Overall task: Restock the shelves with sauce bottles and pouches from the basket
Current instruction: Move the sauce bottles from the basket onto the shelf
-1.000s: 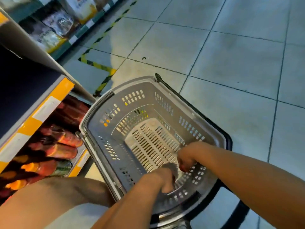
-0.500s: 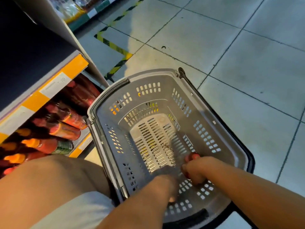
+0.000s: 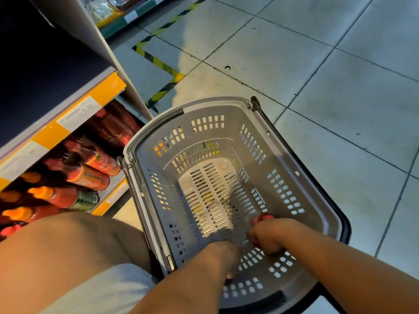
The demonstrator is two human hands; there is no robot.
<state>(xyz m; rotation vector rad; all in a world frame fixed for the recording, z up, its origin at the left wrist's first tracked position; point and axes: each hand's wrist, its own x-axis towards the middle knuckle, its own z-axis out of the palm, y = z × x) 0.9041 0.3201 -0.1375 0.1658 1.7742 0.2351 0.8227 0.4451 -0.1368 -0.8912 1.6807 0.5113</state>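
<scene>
I'm picking the last stock out of the basket [image 3: 226, 114]. My right hand [image 3: 267, 239] grips a red-capped bottle [image 3: 263, 216] lying at the basket's near end, cap pointing away from me. My left hand [image 3: 223, 252] reaches in beside it; its grasp I cannot tell. Next comes lifting toward the shelf [image 3: 68, 123] at my left.

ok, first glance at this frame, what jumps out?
The grey basket on the tiled floor, nearly empty, with both hands reaching into its near end. The right hand grips something red-capped; what the left hand holds is hidden. At left, red sauce bottles crowd the low shelf.
</scene>
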